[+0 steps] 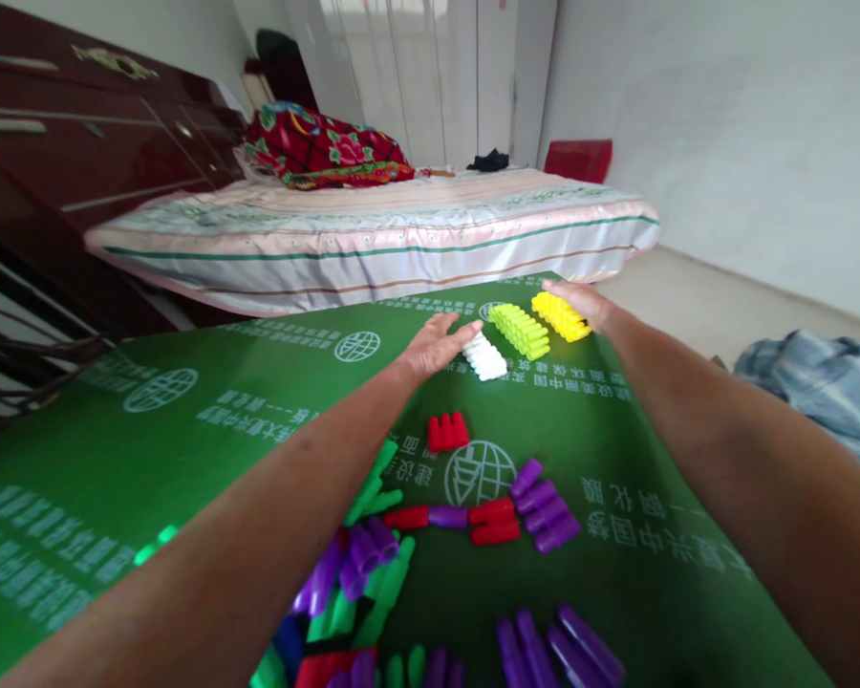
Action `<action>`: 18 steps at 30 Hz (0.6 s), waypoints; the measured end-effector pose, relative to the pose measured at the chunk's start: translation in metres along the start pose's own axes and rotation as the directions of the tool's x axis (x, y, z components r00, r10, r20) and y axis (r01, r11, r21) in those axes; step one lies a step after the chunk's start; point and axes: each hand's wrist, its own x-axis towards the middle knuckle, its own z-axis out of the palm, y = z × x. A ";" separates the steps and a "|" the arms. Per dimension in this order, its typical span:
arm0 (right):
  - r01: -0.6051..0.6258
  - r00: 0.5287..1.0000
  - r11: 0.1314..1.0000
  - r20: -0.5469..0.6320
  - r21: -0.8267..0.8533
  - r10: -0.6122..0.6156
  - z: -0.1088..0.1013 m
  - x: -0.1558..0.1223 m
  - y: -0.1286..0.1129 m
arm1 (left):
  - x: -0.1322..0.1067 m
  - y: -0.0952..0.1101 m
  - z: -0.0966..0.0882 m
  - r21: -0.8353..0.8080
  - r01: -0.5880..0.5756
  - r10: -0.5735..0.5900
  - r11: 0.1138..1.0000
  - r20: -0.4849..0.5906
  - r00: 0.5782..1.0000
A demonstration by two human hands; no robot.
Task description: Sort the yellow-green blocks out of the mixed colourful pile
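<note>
Both arms reach far across a green printed board point(186, 449). My left hand point(437, 346) lies open with fingers stretched, its tips touching a row of white pegs point(484, 356). My right hand point(580, 301) rests flat and open against a row of yellow pegs point(559, 316) at the board's far edge. Between these rows sits a row of lime-green pegs point(520, 331). Nearer to me stands a small red group of pegs point(448, 432), then a purple group point(543, 506) and red pegs point(493, 523).
A heap of loose purple, green, red and blue pegs point(362, 583) lies at the near edge. Behind the board is a bed point(373, 239) with a flowered quilt point(322, 148). Dark wooden furniture point(72, 143) stands left. A blue cloth point(817, 377) lies right.
</note>
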 end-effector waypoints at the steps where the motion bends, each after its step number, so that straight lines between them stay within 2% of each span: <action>1: -0.041 0.997 0.999 0.059 -0.030 0.043 0.003 0.000 -0.002 | 0.005 0.000 0.002 0.006 -0.010 0.010 1.000 0.002 1.000; 3: -0.085 0.983 0.993 0.158 -0.083 0.098 0.009 -0.004 -0.007 | 0.017 0.000 0.005 0.012 -0.033 0.033 0.999 0.004 0.999; 9: -0.093 0.922 0.995 0.374 -0.036 0.100 0.038 -0.029 -0.025 | 0.050 0.009 0.015 -0.029 -0.112 0.113 0.993 0.023 0.993; 13: -0.151 0.861 0.986 0.500 0.071 0.095 0.059 -0.049 -0.031 | 0.052 0.013 0.018 -0.108 -0.160 0.168 0.981 0.062 0.984; 15: -0.161 0.867 0.977 0.493 0.142 0.072 0.070 -0.061 -0.033 | 0.044 0.012 0.017 -0.206 -0.129 0.144 0.970 0.062 0.988; 18: -0.145 0.931 0.957 0.363 0.251 0.046 0.087 -0.083 -0.037 | 0.026 0.007 0.011 -0.412 -0.053 0.086 0.910 0.063 0.994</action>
